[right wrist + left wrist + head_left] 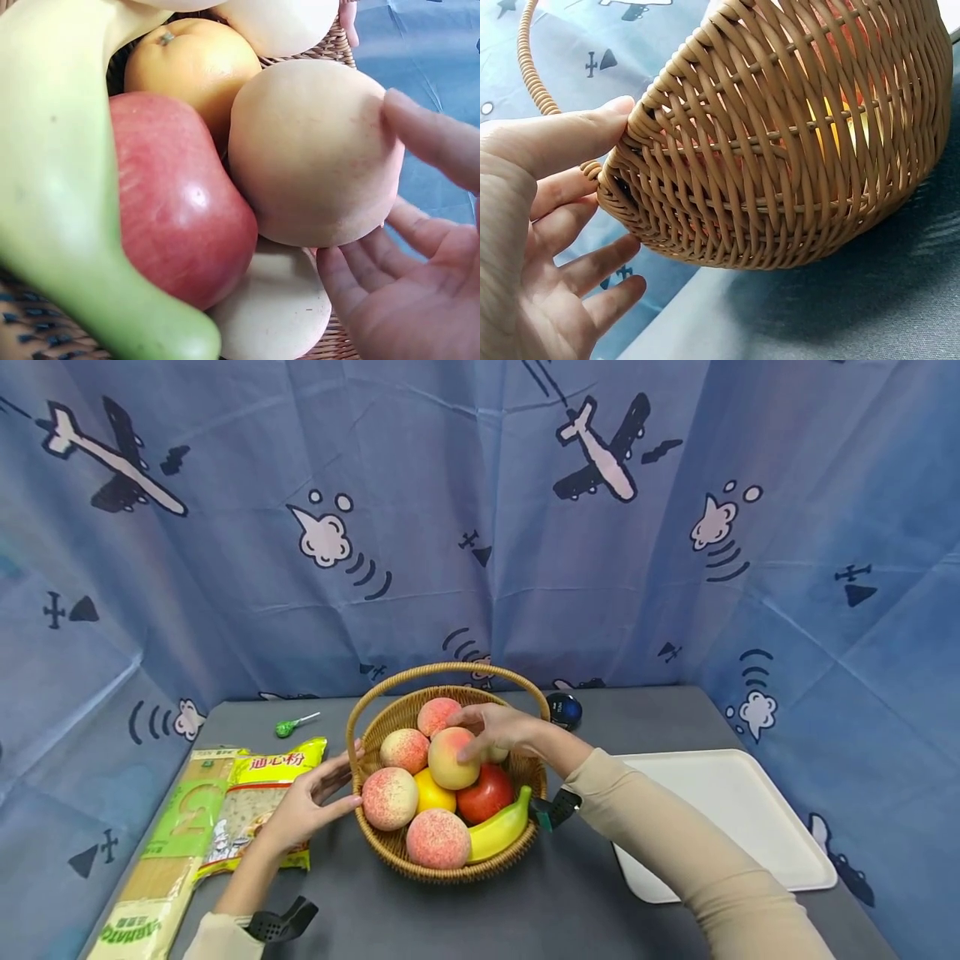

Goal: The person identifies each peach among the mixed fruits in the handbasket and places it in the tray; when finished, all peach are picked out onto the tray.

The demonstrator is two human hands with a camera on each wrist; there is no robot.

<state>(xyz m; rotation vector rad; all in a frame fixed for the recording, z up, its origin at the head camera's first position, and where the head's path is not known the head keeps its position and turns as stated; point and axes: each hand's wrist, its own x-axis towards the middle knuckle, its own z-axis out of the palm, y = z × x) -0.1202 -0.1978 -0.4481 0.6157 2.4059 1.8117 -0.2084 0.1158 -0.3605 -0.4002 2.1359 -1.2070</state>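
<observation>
Peach (452,758) at the top of the fruit pile is grasped by the right hand (497,727), whose fingers and thumb are curled over it from above; in the right wrist view the fingertips (431,135) are seen pressed against its pale, faintly pink skin. It lies inside the wicker basket (390,852), in the middle of the grey table (570,902), with a red apple (486,793), an orange (433,792) and a banana (498,832) just beside it (four more peaches are packed around these).

The left hand (306,806) is spread, its fingers straight and relaxed, and is laid against the outer left wall of the basket; the thumb (570,131) is seen touching the woven rim. Nothing is gripped by it.

To the left, a yellow pasta bag (258,802) printed with red Chinese characters is lying on a long spaghetti pack (153,893), on which the lettering cannot be read clearly. A white tray (738,827) is set to the right of the basket.
</observation>
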